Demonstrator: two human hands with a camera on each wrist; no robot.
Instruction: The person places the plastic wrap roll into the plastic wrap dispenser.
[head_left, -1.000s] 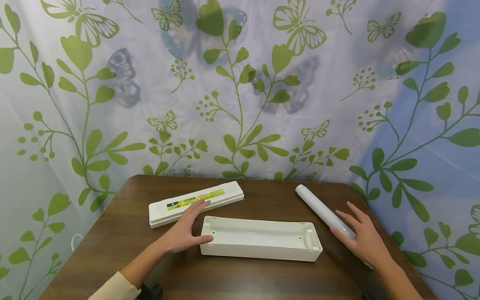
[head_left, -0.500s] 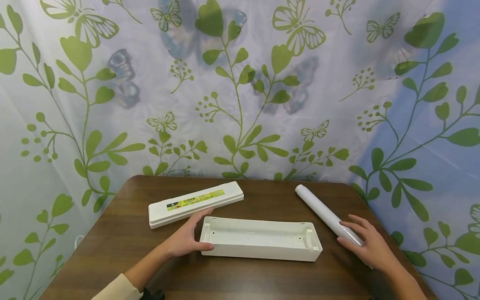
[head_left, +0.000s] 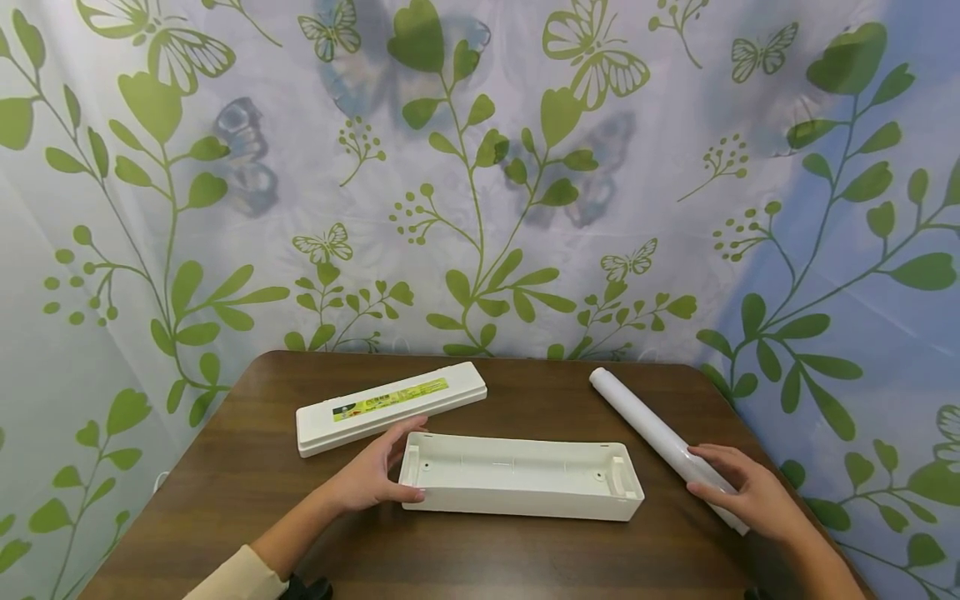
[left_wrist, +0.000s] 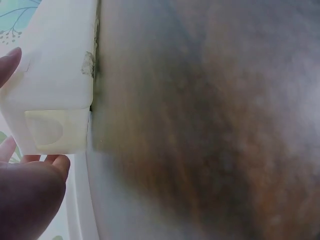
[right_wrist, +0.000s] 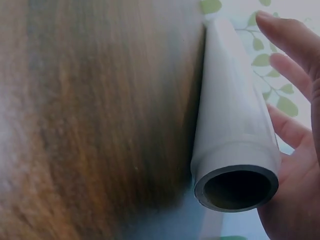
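In the head view a long white plastic box [head_left: 521,475] lies uncovered on the table. My left hand [head_left: 375,475] holds its left end, thumb along the front wall and fingers behind. The left wrist view shows the box end [left_wrist: 55,130] between the thumb [left_wrist: 9,65] and the fingers. To the right, a white roll [head_left: 652,425] lies slantwise. My right hand [head_left: 750,492] is spread over its near end with fingers loosely bent. In the right wrist view the roll's hollow end [right_wrist: 235,187] faces me, and the thumb [right_wrist: 290,37] appears apart from the roll.
Behind the box's left side lies a white lid [head_left: 390,407] with a yellow-green label. The brown table [head_left: 480,558] reaches back to a curtain [head_left: 480,208] printed with leaves and butterflies.
My left hand has moved from above the box's left end to a hold on it. The right hand has come down and nearer along the roll. Box, lid and roll look unmoved.
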